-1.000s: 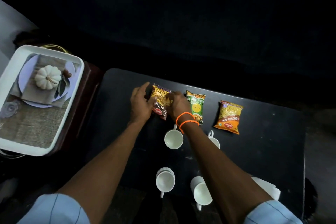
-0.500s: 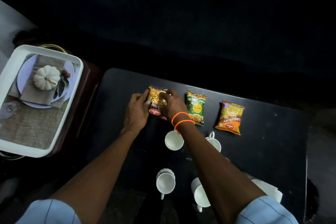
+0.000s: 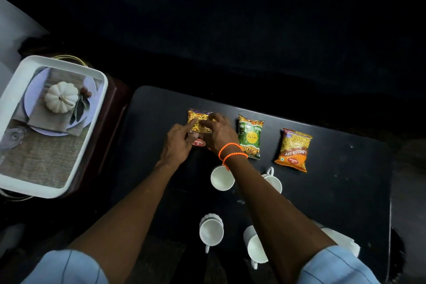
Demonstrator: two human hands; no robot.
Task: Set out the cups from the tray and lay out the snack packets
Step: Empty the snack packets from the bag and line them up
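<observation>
Hands are now working lower on the yellow packet than half a second ago: I am watching my left hand sliding in from the packet's left edge onto its lower half, index finger stretched out across the foil, while my right hand is covering the right side with its fingers curled down on the wrapper. The packet itself is lying flat on the dark desk, straighter than before, leftmost in a row with the green packet just beside my right wrist and the orange packet further right, apart from it. Four white cups are standing nearer me: one cup between my forearms, a second cup partly hidden behind my right arm, and two near cups by my sleeves. The white tray is sitting off to the left on a separate stand, carrying a small white pumpkin.
</observation>
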